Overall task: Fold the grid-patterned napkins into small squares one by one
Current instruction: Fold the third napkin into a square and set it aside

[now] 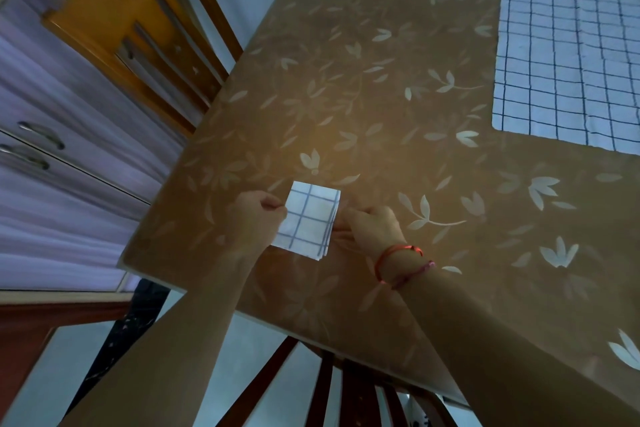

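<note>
My left hand (pixel 258 210) and right hand (pixel 370 224) pinch opposite edges of the folded napkin (pixel 308 220) at the tabletop (pixel 363 97); unfolded napkins (pixel 568 66) lie well beyond it, rightward, nearer my right hand.

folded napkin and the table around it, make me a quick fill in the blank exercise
1. The left hand and right hand pinch the folded napkin, now a small ___.
2. The red bracelets sit on the ___ wrist.
3. The spread napkins lie flat on the table, whose brown cover shows pale ___.
Missing words: square; right; leaves.
</note>
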